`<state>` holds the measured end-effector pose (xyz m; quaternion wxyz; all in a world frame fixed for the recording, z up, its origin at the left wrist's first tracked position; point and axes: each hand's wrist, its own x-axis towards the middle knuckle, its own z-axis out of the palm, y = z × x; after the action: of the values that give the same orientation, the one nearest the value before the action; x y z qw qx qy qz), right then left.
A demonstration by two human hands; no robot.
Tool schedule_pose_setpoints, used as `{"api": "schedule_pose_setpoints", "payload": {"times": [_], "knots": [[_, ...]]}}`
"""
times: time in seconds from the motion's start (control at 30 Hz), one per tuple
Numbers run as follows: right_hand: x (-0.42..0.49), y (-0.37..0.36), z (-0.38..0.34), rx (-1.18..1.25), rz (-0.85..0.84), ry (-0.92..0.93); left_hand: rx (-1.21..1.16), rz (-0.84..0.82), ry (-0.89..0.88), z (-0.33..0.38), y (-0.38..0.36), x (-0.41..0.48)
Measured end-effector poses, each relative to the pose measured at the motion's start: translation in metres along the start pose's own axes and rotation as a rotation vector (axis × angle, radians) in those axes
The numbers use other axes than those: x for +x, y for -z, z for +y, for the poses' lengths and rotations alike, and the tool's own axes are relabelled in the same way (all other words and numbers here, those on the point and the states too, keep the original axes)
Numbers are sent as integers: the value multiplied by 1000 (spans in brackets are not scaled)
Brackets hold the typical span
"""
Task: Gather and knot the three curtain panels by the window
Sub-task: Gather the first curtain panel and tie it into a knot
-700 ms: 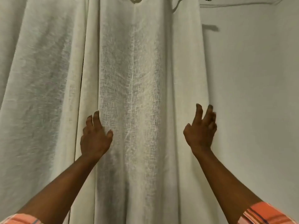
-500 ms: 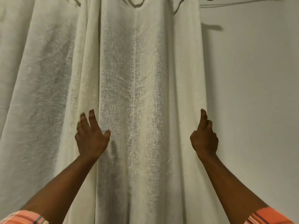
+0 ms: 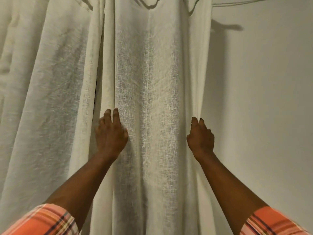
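Cream, loosely woven curtain panels hang in front of me. The right-hand panel (image 3: 152, 85) fills the middle of the view; a second panel (image 3: 50, 82) hangs to its left, and a further fold of curtain (image 3: 10, 48) shows at the far left edge. My left hand (image 3: 110, 133) rests against the left side of the right-hand panel, fingers spread and slightly bent on the fabric. My right hand (image 3: 200, 136) is at that panel's right edge, its fingers curled round the edge; the fingertips are hidden behind the cloth.
A plain pale wall (image 3: 262, 107) lies to the right of the curtains. A thin rod or cord (image 3: 254, 1) runs along the top right, with dark curtain hooks (image 3: 152, 4) at the panel's top.
My right hand moved left from beside the wall onto the panel's right edge and curled round it. My left hand shifted right onto the panel.
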<state>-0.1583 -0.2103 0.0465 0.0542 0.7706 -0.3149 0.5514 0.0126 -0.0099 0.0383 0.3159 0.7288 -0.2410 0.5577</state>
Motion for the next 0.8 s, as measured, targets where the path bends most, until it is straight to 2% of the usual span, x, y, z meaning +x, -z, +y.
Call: {"api": "schedule_pose_setpoints", "payload": {"times": [0.07,0.2,0.33,0.43,0.5,0.57,0.7,0.8], "knots": [[1,-2,-1,1,4,-3,-20,-38,62,0,-5,4],[1,-2,0,5,26,4,-160,-95,305,0,-10,10],[0,4,6,20,46,15,-238,-234,472,0,-12,20],[1,8,17,8,57,-1,-57,-169,281,26,-18,25],[2,12,28,-11,68,-17,-20,-168,130,59,-19,27],[4,17,41,-28,84,-35,-51,-202,40,101,-19,32],[7,33,72,-40,93,-79,-199,-218,-3,198,-4,48],[9,47,103,-17,92,-85,-335,-174,-147,290,25,47]]}}
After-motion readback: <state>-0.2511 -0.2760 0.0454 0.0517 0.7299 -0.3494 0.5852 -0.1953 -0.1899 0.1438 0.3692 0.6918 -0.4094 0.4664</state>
